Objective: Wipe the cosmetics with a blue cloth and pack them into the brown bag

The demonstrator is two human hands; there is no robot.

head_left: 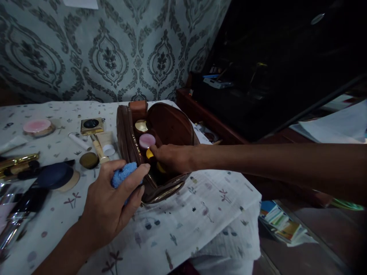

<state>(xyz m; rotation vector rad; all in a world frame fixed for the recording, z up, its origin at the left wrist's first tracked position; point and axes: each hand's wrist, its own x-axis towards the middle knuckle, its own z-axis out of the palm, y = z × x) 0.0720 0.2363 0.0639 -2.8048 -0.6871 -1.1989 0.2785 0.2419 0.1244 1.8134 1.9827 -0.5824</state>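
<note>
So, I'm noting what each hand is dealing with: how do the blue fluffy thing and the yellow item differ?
The blue fluffy thing is in the left hand, outside the brown bag; the yellow item is at the right hand, inside it. The blue one is fuzzy; the yellow one looks smooth. Both are partly hidden by the hands.

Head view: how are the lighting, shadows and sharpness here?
In the head view, dim overall; at the head view's upper right, the black panel sinks almost to solid dark; mid head view, the inside of the brown bag is darkest below the right hand; at the head view's lower left, the makeup items look smeared.
</note>
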